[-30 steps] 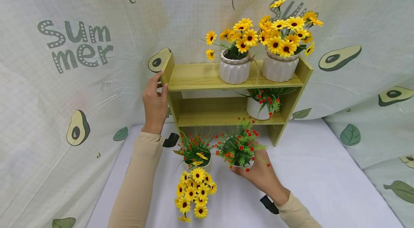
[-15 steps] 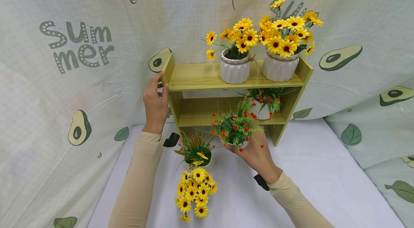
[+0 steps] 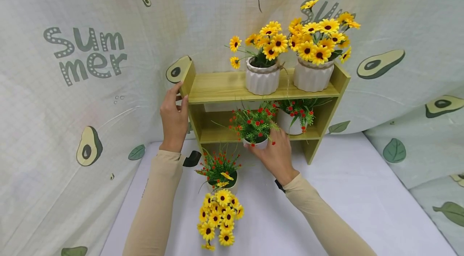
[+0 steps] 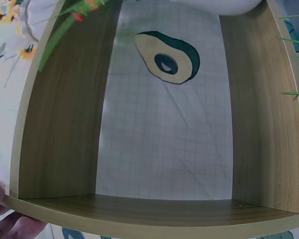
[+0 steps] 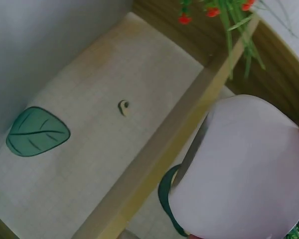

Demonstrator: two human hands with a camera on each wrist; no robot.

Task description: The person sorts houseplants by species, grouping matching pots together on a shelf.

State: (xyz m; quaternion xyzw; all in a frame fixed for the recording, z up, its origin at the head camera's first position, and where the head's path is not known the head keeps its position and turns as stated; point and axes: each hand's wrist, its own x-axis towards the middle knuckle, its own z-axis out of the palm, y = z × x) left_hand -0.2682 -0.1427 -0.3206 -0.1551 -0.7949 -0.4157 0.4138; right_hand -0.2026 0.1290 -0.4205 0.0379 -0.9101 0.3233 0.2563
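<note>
My left hand grips the left side panel of the wooden shelf, thumb in front; in the left wrist view its fingers wrap the panel's edge. With my right hand I hold a white flowerpot with a green, red-flowered plant, at the front of the middle shelf. The right wrist view shows this pot large, beside the shelf board; whether it touches the board I cannot tell. Right of it, on the middle shelf, stands another white pot with red flowers.
Two ribbed white pots, the left one and the right one, stand on the top shelf with yellow flowers. On the table, before the shelf, are a red-flowered potted plant and a cluster of yellow flowers.
My right hand has carried the red-flowered pot up and slightly left, from above the table to the middle shelf's front. My left hand has stayed on the side panel.
</note>
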